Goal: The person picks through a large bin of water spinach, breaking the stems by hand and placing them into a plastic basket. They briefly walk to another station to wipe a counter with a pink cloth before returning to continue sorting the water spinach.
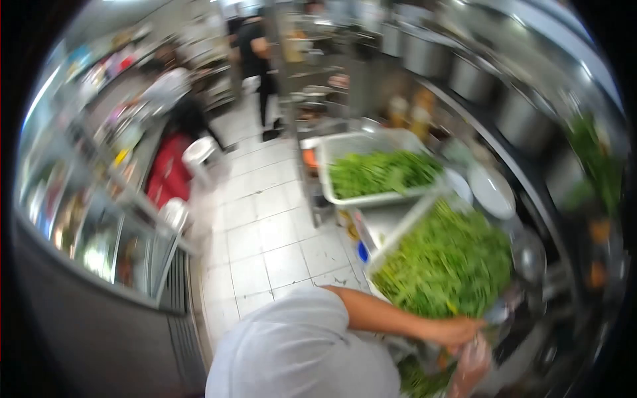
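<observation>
My left hand (458,330), at the end of a bare forearm, is closed beside the front edge of a large pile of leafy greens (451,259). Just below it is my right hand (472,361), pale and shiny as if under a clear plastic glove, with its fingers drawn together. The two hands meet or nearly meet, and blur hides what is between their fingers. More greens (424,381) lie under and left of my right hand. The large pile fills a white tray (405,229).
A second white tub (325,176) holds greens farther back. Metal pots (474,79) stand on a shelf at right. Bowls (491,191) sit beside the greens. Two people (255,50) (169,89) are beyond the tiled floor, near a white bucket (199,154). A glass-fronted cabinet (99,239) is at left.
</observation>
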`<state>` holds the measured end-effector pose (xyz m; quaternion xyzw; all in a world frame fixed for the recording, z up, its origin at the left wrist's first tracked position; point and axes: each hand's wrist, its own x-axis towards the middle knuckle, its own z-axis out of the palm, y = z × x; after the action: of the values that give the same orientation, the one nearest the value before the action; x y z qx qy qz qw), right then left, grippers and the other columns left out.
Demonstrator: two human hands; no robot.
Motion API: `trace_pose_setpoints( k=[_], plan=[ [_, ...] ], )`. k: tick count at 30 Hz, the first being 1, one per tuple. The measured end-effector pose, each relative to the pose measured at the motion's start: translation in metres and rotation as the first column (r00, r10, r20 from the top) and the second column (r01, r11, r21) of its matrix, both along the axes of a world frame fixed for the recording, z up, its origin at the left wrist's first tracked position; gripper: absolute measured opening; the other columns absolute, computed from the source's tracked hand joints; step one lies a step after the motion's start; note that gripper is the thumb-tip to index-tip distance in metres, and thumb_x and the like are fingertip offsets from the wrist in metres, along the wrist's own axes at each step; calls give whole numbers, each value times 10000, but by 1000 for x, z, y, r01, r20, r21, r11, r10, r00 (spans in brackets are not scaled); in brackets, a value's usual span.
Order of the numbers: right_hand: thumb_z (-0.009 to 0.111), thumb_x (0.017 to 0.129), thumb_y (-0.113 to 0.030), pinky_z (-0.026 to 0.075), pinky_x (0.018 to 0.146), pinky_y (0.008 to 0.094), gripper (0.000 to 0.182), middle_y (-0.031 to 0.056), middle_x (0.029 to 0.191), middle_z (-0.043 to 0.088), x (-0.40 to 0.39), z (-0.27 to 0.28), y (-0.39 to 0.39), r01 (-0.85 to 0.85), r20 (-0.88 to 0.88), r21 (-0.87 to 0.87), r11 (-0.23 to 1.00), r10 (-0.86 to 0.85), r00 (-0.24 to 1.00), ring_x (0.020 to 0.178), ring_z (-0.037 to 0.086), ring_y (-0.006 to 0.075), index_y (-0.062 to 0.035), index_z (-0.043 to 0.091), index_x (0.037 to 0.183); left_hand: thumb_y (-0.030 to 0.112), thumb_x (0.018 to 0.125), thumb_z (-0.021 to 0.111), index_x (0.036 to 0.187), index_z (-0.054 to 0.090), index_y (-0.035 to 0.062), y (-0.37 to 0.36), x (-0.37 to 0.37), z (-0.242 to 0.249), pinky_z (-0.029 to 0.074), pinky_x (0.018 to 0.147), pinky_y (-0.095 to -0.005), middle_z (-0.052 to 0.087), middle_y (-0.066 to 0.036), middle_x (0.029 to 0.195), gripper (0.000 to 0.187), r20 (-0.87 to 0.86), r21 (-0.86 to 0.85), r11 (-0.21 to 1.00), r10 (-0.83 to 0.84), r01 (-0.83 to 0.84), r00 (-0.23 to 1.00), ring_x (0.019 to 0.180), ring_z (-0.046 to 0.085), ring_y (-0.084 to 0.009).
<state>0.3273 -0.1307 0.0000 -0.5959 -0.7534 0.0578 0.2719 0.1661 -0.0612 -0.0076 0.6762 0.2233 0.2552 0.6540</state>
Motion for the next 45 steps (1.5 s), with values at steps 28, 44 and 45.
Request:
trace_pose_setpoints(
  k=[28, 44, 45],
  plan=[
    [349, 926, -472, 352, 989, 377, 638, 188, 1246, 506, 22, 46, -82, 601, -515, 336, 725, -393, 762, 1161, 472, 275, 72, 465, 1239, 232, 867, 510, 910, 574, 78, -36, 54, -21, 461, 498, -405, 572, -114, 792, 173, -254, 869, 461, 106, 179, 961, 678, 608, -275],
    [564, 858, -208, 237, 400, 209, 180, -48, 550, 368, 60, 25, -117, 654, -925, -360, 665, -343, -160, 449, 320, 42, -152, 469, 716, 133, 827, 554, 945, 618, 30, 126, -138, -30, 486, 744, -428, 592, -140, 955, 170, -396, 892, 450, 732, 44, 555, 914, 559, -319],
    [561, 862, -207, 238, 401, 205, 146, -52, 555, 369, 58, 23, -107, 642, -923, -331, 691, -378, -69, 458, 324, 37, -142, 493, 751, 155, 826, 565, 950, 619, 38, 129, -138, -42, 485, 746, -428, 589, -135, 968, 179, -337, 920, 392, 762, 20, 554, 928, 555, -323]
  ],
)
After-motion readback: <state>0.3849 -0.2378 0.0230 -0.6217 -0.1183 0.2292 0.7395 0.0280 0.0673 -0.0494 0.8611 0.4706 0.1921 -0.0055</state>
